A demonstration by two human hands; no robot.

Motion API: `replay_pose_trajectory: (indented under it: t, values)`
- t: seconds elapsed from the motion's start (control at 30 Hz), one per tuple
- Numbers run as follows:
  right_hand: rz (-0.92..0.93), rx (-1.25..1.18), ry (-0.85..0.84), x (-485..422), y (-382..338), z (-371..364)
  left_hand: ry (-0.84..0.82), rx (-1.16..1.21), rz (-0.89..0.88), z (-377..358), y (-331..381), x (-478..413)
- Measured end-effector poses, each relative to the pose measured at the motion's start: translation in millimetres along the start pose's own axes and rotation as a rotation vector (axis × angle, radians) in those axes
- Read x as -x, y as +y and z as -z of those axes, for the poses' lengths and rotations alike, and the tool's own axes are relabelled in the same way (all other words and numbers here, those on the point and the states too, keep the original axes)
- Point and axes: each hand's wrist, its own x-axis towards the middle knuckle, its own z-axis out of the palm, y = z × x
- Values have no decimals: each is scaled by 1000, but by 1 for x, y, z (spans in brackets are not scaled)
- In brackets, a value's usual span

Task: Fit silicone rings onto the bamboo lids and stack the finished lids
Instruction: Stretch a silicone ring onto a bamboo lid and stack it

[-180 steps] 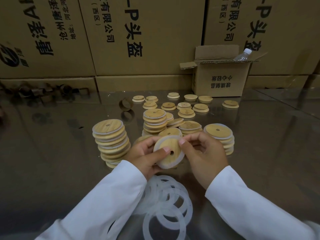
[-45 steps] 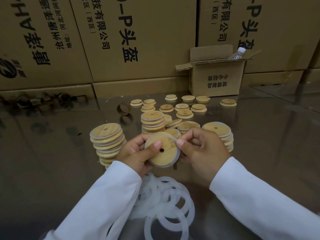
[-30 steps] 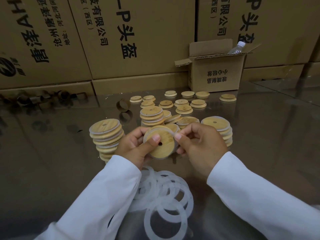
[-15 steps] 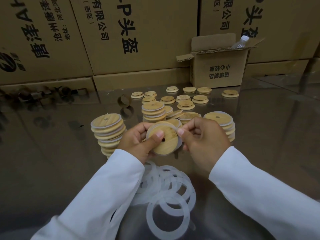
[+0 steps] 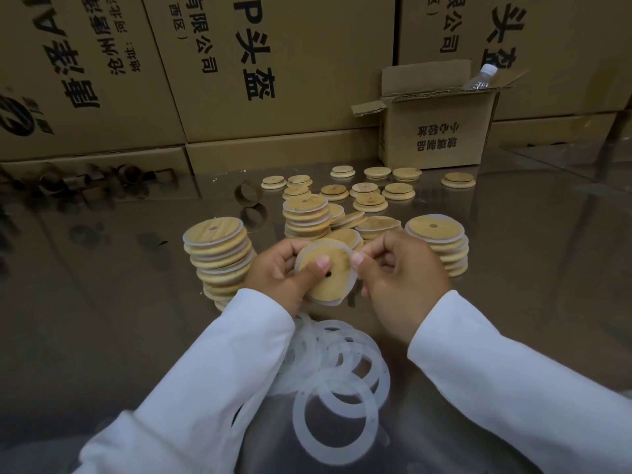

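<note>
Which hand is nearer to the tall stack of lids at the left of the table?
Left. The left hand is just right of the tall stack, almost touching it; the right hand is farther right, beyond the held lid.

I see one lid point(image 5: 330, 278), a pale bamboo disc with a small centre hole, held tilted in my left grip point(image 5: 284, 271). My right grip point(image 5: 400, 271) pinches the white ring point(image 5: 328, 303) at its rim. Loose rings point(image 5: 338, 381) lie overlapped on the worktop point(image 5: 102, 302) just below. Behind stand ringed lids in a left stack point(image 5: 219, 254), middle stack point(image 5: 306, 217) and right stack point(image 5: 439, 244). Bare lids point(image 5: 367, 189) lie scattered farther back.
</note>
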Motion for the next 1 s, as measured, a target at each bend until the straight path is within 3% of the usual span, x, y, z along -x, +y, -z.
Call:
replay_pose_trajectory:
  t: [0.4,0.77,1.0]
  values:
    - [32,39,6,-2,-2,6,-61,253,107,-1,5,0]
    - [65,121,-66,-1,-4,5,-62,294,152,4,8,-1]
    - [8,-57,-23,0,-1,3,-51,334,132,1,6,4]
